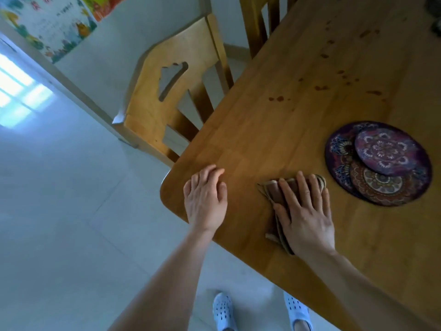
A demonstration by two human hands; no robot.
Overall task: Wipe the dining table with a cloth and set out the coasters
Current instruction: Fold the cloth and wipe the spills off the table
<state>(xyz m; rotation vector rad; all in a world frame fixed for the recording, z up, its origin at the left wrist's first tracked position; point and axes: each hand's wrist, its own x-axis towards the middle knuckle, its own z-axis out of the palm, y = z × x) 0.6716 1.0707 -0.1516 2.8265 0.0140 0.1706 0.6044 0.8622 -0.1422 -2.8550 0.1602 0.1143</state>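
Note:
My right hand (304, 215) lies flat with straight fingers on a folded brown cloth (273, 191), pressing it onto the wooden dining table (274, 130) near its front corner. My left hand (206, 197) rests on the bare tabletop at the corner, fingers loosely bent, holding nothing. Just right of the cloth lies a stack of round purple patterned coasters (379, 163): a large one underneath and two smaller ones overlapping on top. Several dark reddish stains (276, 99) dot the table farther back.
Two wooden chairs stand at the table's left side, the nearer one (174, 84) pushed in, the other (260, 22) behind it. Pale tiled floor (71, 211) stretches to the left. My feet in light perforated shoes (223, 311) stand below the table edge.

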